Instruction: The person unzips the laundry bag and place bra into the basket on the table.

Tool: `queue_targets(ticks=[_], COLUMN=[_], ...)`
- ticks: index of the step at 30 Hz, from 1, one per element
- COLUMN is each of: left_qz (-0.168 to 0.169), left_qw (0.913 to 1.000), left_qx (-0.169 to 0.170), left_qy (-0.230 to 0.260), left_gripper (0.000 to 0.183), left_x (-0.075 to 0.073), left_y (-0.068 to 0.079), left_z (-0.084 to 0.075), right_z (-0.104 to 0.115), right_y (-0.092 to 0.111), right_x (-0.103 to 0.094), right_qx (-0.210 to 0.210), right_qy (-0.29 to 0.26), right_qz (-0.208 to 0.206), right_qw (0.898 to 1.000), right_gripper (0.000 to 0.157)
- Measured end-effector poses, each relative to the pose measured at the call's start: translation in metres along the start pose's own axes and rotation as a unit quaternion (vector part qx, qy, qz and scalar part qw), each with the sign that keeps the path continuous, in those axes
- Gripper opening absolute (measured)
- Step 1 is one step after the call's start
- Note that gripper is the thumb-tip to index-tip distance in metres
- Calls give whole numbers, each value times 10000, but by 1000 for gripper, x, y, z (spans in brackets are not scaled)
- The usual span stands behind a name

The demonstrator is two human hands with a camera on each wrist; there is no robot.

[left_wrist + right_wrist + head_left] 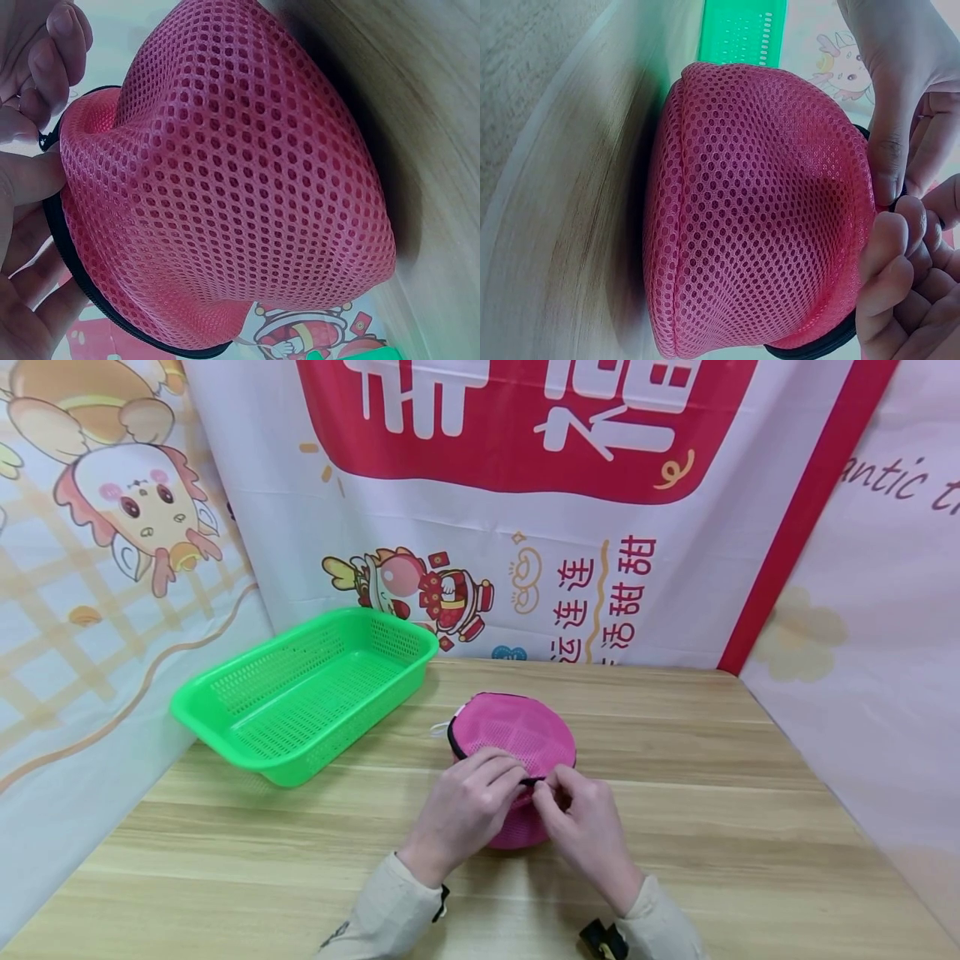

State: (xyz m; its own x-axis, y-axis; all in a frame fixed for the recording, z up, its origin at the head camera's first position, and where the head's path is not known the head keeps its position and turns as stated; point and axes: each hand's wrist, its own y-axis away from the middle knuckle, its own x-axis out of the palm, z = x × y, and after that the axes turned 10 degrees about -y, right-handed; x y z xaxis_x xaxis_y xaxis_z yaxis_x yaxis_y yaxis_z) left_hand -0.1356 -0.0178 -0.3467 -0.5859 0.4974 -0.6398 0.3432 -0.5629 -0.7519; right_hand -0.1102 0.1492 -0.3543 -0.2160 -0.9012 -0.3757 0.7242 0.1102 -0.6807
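We locate the pink mesh bag (517,727) at the centre of the frame, standing on the wooden table (720,843) with its round top facing up. A black zipper (79,262) runs along the edge of that top. We note that the left hand (468,797) grips this edge from the lower left, thumb on one side and fingers on the other, apparently to brace the soft fabric, which has little stiffness of its own. The right hand (588,822) has its fingers curled in, and pinches the zipper just beside the left fingertips; we judge that this close spacing keeps the short stretch between them controlled. We cannot tell what the bag contains. The green basket (360,718) sits at left of the frame, apart from the bag, presumably leaving both hands room.
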Motion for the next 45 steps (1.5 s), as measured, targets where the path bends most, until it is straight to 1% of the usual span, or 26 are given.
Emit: queue_targets(ticks=[5, 12, 17, 24, 30, 36, 40, 45], left_qz=[-51, 54, 27, -6, -30, -28, -79, -47], left_qw=[9999, 10000, 10000, 10000, 10000, 10000, 9999, 9999], left_qx=[49, -19, -18, -28, -50, -42, -90, -97], left_qy=[-84, -28, -25, -46, -8, 26, 37, 129], left_gripper=[12, 13, 12, 12, 12, 13, 13, 15], left_x=[0, -1, -1, 0, 0, 0, 1, 1], left_y=[0, 0, 0, 0, 0, 0, 1, 1], left_z=[0, -1, -1, -1, 0, 0, 1, 1], right_z=[1, 0, 1, 0, -1, -1, -1, -1], right_y=[0, 0, 0, 0, -1, 0, -1, -1], right_x=[0, 0, -1, -2, -4, -4, -3, -2], right_qx=[-35, 21, -1, -16, 114, 242, 393, 625], right_qy=[-30, 18, 52, 48, 46, 23, -52, -320], right_qz=[-80, -127, -243, -284, -401, -400, -320, -135], right_qw=[10000, 9999, 9997, 9996, 9991, 9989, 9987, 9974], right_gripper=[29, 29, 30, 28, 28, 28, 26, 22])
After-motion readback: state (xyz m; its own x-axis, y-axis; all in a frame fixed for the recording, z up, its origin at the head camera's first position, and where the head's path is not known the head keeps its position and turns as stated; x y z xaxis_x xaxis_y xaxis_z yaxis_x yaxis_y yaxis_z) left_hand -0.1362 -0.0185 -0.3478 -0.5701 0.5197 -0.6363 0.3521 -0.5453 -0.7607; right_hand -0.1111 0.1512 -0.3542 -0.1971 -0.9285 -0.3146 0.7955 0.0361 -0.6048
